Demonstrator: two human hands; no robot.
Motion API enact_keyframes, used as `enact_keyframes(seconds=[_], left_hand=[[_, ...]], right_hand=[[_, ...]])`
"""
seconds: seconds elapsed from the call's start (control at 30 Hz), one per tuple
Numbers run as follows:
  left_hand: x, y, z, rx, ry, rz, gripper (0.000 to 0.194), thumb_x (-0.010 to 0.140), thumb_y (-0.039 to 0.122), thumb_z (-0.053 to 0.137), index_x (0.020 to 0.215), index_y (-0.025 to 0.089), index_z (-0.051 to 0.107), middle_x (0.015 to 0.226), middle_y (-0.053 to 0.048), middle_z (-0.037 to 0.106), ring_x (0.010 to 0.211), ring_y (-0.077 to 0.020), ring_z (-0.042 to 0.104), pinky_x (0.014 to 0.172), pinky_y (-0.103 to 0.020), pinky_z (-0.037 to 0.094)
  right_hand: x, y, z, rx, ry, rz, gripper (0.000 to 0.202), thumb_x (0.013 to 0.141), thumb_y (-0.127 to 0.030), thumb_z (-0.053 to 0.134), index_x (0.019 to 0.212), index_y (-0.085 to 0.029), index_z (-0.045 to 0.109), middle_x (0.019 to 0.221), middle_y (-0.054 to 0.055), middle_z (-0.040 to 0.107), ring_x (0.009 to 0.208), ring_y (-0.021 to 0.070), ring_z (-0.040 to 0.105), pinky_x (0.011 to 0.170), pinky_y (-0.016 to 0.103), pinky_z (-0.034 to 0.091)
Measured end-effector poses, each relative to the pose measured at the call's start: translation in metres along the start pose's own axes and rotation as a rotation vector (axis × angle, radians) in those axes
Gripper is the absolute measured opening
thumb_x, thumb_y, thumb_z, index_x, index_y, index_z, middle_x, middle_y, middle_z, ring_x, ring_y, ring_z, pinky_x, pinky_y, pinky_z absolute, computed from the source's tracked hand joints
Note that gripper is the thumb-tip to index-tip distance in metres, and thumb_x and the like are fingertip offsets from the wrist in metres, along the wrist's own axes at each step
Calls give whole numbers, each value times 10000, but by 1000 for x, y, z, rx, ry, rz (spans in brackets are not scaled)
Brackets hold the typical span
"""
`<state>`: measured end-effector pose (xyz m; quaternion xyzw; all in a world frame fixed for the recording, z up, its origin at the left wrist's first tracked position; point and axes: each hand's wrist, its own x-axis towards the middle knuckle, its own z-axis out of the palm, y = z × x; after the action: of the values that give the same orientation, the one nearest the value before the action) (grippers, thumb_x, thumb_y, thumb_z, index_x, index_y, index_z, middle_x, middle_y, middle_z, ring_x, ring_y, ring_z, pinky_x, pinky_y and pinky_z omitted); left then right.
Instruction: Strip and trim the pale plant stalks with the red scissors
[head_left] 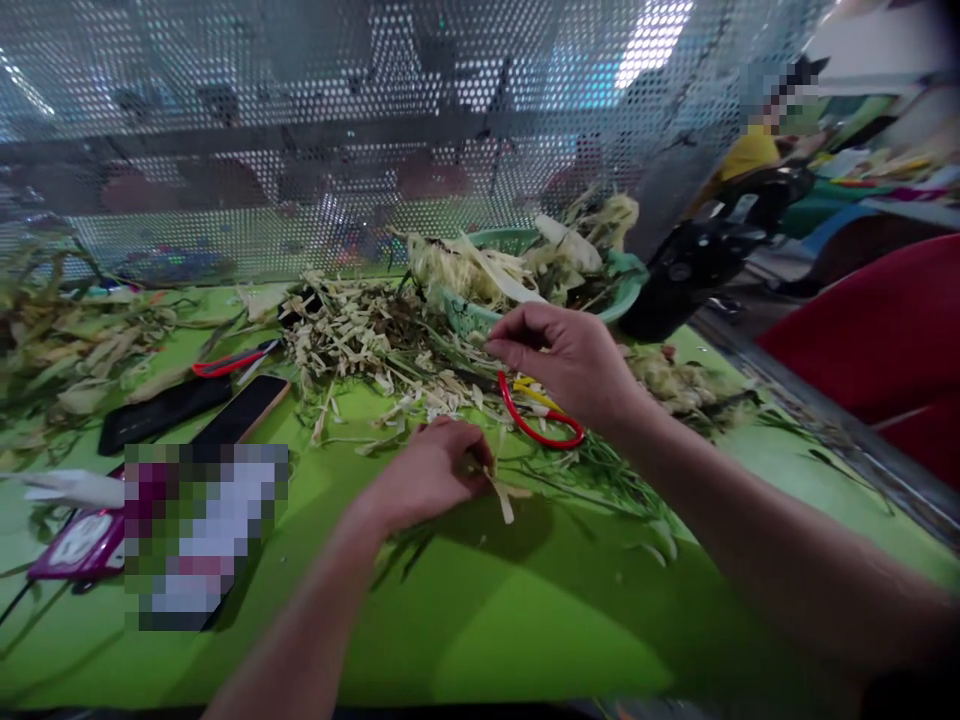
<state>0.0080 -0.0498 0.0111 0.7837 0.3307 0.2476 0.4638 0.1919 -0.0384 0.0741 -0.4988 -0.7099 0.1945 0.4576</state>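
My left hand (442, 468) is curled low over the green table, closed on a pale strip of dried husk (506, 498) that sticks out past its fingers. To its right and higher, my right hand (562, 355) is pinched closed near the rim of a green basket (469, 315); I cannot make out what its fingertips hold. A red-handled pair of scissors (559, 440) lies below the right hand, its blades hidden. Thin green stems (592, 475) lie beside it. Behind the left hand spreads a heap of cut husk pieces (352, 335).
Pale fibres and husks (487, 265) fill the basket. At left lie a red-and-black cutting tool (232, 362), a black pouch (161, 415), phones (251, 405) and dried leaves (82, 350). A perforated screen (300, 130) stands behind; a black machine (697, 250) and a person in yellow (750, 150) are right.
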Motion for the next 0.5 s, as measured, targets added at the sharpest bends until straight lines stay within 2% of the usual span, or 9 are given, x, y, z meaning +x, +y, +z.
enact_keyframes(seconds=[0.2,0.33,0.5], left_hand=[[5,13,-18,-268,238,-95,209,669,162,698,872,196,665,882,-52,678,818,-174,605,766,-274,440],[7,16,-23,-319,294,-111,206,683,184,701,886,171,665,902,-66,682,847,-180,611,761,-273,449],[7,9,-23,-303,357,-70,198,693,205,699,877,166,637,906,-61,671,856,-171,596,748,-265,450]], right_hand=[[-1,-9,-7,46,-105,-3,201,818,-375,638,770,-181,631,686,-4,578,639,124,489,581,259,388],[-1,-10,-7,33,-200,-12,190,836,-359,616,777,-179,634,700,1,590,650,126,506,583,248,392],[-3,-8,-2,-16,-312,-32,202,850,-354,592,789,-169,644,705,3,603,637,118,514,573,234,380]])
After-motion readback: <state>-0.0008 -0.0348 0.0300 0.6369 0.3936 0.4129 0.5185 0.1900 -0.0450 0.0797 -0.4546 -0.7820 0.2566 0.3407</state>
